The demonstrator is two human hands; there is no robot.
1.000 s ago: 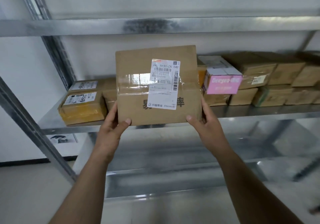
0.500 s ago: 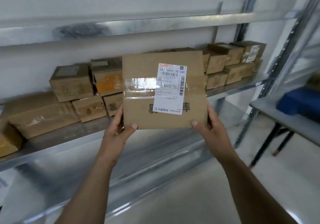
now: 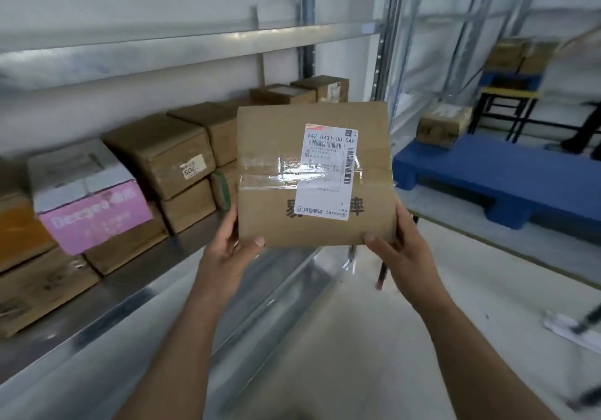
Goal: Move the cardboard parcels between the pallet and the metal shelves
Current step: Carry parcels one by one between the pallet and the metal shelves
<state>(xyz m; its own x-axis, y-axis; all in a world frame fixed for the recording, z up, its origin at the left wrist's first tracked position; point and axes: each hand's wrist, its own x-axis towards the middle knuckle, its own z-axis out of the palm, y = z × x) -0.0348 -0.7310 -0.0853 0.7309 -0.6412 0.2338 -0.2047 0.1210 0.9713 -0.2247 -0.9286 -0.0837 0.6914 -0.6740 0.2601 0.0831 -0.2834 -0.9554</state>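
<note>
Leftward of the left hand (image 3: 227, 253), stacked parcels (image 3: 156, 156) sat on the metal shelf (image 3: 136, 283). Gripped between both hands, thumbs clamping lower corners, label up: cardboard parcel (image 3: 313, 175), likely for balance. Beyond the right hand (image 3: 400, 253), blue pallet (image 3: 500, 175), probably the destination.

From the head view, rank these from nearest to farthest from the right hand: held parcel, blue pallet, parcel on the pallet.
1. Held parcel, in the right hand grip.
2. Blue pallet, right, on the floor.
3. Parcel on the pallet, at its far end.
</note>
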